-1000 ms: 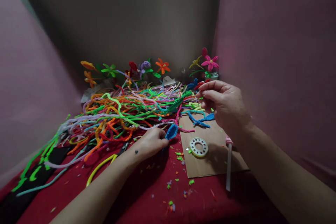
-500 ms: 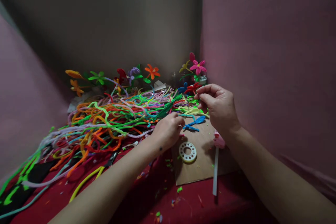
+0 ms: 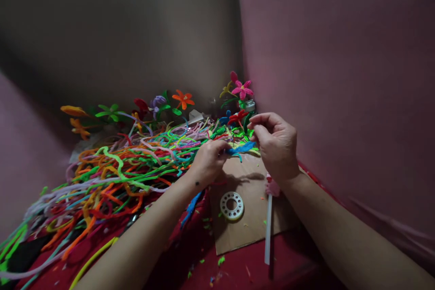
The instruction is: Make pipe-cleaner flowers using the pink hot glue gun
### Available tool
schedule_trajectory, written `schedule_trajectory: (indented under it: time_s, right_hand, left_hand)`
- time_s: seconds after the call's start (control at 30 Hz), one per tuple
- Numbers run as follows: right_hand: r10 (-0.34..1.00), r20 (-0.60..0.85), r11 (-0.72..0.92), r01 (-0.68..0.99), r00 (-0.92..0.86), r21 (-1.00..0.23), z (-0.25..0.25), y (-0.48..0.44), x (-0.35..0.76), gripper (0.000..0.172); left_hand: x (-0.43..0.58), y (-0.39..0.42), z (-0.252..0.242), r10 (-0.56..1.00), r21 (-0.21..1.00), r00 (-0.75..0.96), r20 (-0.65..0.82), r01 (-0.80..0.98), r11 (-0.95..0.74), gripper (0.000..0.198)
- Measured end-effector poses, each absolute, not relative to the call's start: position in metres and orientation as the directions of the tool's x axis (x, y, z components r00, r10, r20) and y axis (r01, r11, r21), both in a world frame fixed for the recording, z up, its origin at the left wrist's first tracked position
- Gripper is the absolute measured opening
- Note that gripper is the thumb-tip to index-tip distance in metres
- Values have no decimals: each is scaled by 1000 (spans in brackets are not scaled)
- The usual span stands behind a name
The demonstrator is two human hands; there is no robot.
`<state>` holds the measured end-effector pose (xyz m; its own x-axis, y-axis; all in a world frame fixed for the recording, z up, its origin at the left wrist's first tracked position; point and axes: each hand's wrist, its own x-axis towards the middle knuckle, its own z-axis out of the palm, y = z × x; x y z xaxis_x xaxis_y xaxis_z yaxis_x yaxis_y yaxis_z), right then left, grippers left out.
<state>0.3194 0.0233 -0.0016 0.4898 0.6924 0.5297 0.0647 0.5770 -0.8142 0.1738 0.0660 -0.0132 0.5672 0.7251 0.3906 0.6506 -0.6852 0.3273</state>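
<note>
My left hand (image 3: pixel 209 161) is closed round one end of a blue fuzzy pipe-cleaner piece (image 3: pixel 242 147), shaped like a flat petal or leaf. Its far end points right, toward my right hand (image 3: pixel 277 145). My right thumb and forefinger come together in a pinch beside that end; whether anything thin is between them is too small to make out. Below both hands lies a cardboard sheet (image 3: pixel 244 231). On it rest a white ring-shaped spool (image 3: pixel 232 206) with holes and a pink object (image 3: pixel 272 186) with a translucent stick (image 3: pixel 268 231) coming out, partly hidden by my right wrist.
A large tangle of coloured pipe cleaners (image 3: pixel 112 172) spreads over the red cloth (image 3: pixel 183 258) on the left. Pipe-cleaner flowers, including an orange one (image 3: pixel 183 99) and a pink one (image 3: pixel 242 89), stand at the back. A pink wall (image 3: pixel 333 77) rises at the right.
My left hand now has the blue piece raised off the cardboard, where a blue piece lay before. My right hand keeps its pinch. The view has shifted slightly to the right.
</note>
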Motion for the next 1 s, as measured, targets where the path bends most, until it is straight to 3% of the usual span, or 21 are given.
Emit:
schedule_trajectory:
  time_s: [0.03, 0.07, 0.13, 0.23, 0.3, 0.4, 0.47, 0.63, 0.77, 0.87, 1.0]
  right_hand:
    - [698, 509, 569, 40, 503, -821, -2, 25, 321, 9]
    - [704, 486, 557, 22, 518, -830, -2, 26, 322, 10]
    - [719, 414, 511, -21, 558, -859, -4, 30, 324, 15]
    - [825, 212, 367, -211, 524, -906, -5, 31, 322, 25]
    - [928, 130, 249, -323, 348, -913, -5, 28, 314, 33]
    - [980, 176, 199, -354, 98, -914, -9, 23, 298, 32]
    - [980, 192, 195, -400, 49, -895, -11, 22, 289, 24]
    - [997, 66, 74, -578, 36, -813, -12, 22, 286, 7]
    - [981, -88, -174, -592, -172, -787, -8, 17, 287, 6]
    - [911, -180, -379, -577, -372, -724, -9, 14, 280, 6]
    - [925, -149, -339, -581, -350, -740, -18, 14, 272, 21]
  left_hand:
    - [171, 64, -7, 757, 431, 527, 386, 623, -653, 16]
    - [168, 62, -2, 808, 607, 474, 350, 542, -581, 13]
    - [162, 57, 5, 884, 865, 395, 249, 320, -386, 9]
    - [157, 50, 9, 932, 982, 333, 145, 66, -176, 11]
    - [155, 45, 9, 941, 992, 317, 118, 11, -128, 13]
    - [153, 37, 8, 936, 995, 341, 86, 14, -96, 15]
    - [151, 31, 6, 928, 997, 366, 64, 11, -74, 16]
    - [134, 28, 4, 955, 992, 284, 82, -116, -51, 12]
    - [121, 26, 6, 955, 925, 117, 272, -305, -226, 13]
    - [120, 15, 4, 863, 867, 126, 488, -185, -463, 12]
    - [121, -1, -4, 716, 731, 367, 594, 124, -671, 11]
